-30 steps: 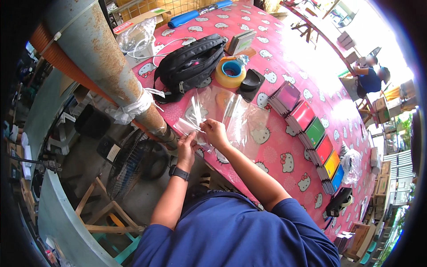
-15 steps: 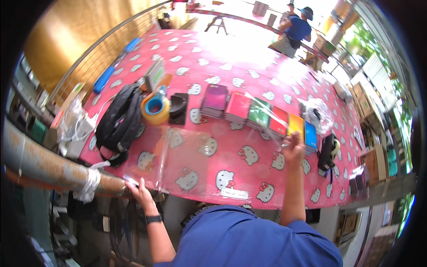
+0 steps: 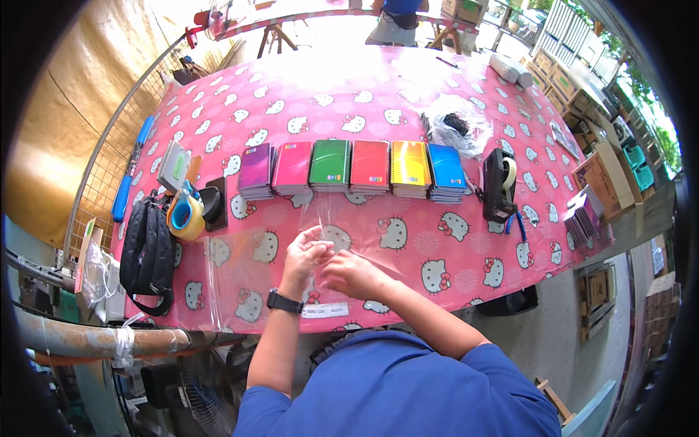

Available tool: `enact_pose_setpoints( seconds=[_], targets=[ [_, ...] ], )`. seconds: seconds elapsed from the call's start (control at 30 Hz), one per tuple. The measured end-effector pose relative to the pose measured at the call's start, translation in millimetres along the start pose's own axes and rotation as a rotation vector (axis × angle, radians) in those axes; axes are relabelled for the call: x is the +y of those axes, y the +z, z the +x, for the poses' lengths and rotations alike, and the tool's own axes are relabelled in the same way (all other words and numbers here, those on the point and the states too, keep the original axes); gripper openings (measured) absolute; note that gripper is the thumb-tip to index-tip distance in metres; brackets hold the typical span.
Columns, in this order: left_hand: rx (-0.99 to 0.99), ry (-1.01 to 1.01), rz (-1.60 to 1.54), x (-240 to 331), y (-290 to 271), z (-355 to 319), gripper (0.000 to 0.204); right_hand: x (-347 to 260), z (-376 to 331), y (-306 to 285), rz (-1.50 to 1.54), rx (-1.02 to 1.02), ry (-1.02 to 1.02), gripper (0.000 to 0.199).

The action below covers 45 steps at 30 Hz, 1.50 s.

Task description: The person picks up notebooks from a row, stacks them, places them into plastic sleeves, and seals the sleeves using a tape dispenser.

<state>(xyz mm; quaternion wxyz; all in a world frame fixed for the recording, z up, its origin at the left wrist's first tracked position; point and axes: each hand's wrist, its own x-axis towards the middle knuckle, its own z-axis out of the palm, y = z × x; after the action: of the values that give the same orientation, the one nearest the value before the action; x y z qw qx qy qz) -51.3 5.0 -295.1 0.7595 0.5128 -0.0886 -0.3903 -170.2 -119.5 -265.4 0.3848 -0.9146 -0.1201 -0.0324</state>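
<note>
My left hand (image 3: 309, 256), a dark watch on its wrist, pinches a clear plastic bag (image 3: 325, 211) just above the table. Close against it, my right hand (image 3: 355, 275) has its fingers curled at the bag's near edge; their exact hold is partly hidden. Beyond the hands runs a row of spiral notebook stacks: purple (image 3: 255, 167), pink (image 3: 292, 163), green (image 3: 329, 162), red (image 3: 370, 163), yellow (image 3: 409, 164) and blue (image 3: 445, 167). More clear plastic bags (image 3: 218, 266) lie flat left of my hands. A white label strip (image 3: 325, 310) is near the front edge.
At the left are a black backpack (image 3: 148, 251), tape rolls (image 3: 186, 216) and a black holder (image 3: 214, 204). A tape dispenser (image 3: 499, 189) stands right of the notebooks, before crumpled clear plastic (image 3: 459, 125). More notebooks (image 3: 582, 216) lie at the right edge. Another person (image 3: 397, 25) is beyond the table.
My right hand has come left from the yellow notebooks, and my left hand has moved right from the table's front-left edge. Both now meet at the clear plastic bag. The head view has shifted.
</note>
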Motion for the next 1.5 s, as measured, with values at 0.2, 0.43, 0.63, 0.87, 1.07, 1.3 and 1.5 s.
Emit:
enact_pose_setpoints(
  seconds=[0.2,0.43,0.63,0.87,1.07,1.3,1.5],
  targets=[
    [0.598,0.551,0.967,-16,-24,19,0.052,85,-53,9,-0.493,0.126,0.230,0.056],
    [-0.014,0.817,1.648,-45,58,-6,0.052,94,-66,6,-0.205,0.311,0.278,0.065],
    [-0.256,0.506,1.845,-67,-20,-5,0.071,92,-104,-13,-0.527,0.363,0.827,0.060],
    [-0.269,0.524,1.680,-18,-24,-12,0.067,38,116,-25,-0.490,0.452,-0.085,0.034],
    [0.137,0.815,1.131,13,-46,-21,0.047,89,260,49,-0.969,0.393,0.076,0.048],
    [0.521,0.622,0.892,109,-129,-32,0.053,-18,207,-6,0.319,0.110,0.052,0.034],
    [0.308,0.350,0.076,46,-105,-25,0.016,76,206,3,-0.852,0.293,0.122,0.023]
  ],
)
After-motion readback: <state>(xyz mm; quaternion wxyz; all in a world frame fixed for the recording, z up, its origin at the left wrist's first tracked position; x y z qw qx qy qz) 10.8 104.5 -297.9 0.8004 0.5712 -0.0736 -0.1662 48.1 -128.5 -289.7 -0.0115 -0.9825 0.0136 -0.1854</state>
